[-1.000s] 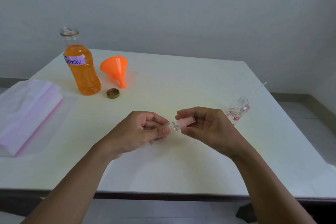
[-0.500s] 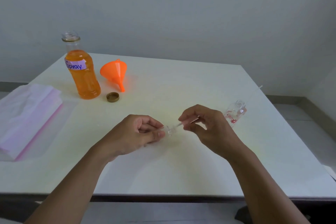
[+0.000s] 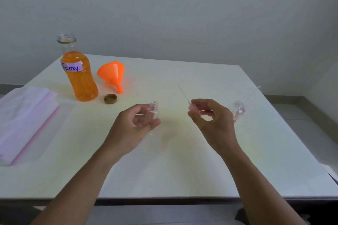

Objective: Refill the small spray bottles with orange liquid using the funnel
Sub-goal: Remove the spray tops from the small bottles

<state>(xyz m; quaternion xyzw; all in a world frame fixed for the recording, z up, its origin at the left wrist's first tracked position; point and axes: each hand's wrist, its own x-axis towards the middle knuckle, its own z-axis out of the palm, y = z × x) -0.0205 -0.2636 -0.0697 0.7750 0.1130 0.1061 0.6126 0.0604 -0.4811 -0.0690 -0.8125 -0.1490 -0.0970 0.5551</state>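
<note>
My left hand point(image 3: 133, 127) is gripping the small clear spray bottle point(image 3: 154, 110) upright, right hand point(image 3: 210, 120) pinching its thin-tubed sprayer point(image 3: 190, 105); the orange plastic funnel point(image 3: 112, 73) is lying toward the far-left corner, nearer my left.

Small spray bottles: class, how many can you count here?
2. One small spray bottle is held by the left hand; a second small spray bottle is on the table beyond the right hand.

A plain, bare indoor room; home or office cannot be told. A white worktop point(image 3: 182, 160) stands against a blank pale wall point(image 3: 182, 14), above a tiled floor point(image 3: 301, 120) with grey skirting point(image 3: 285, 96). A bottle point(image 3: 80, 78) carries a handwritten label point(image 3: 71, 66).
</note>
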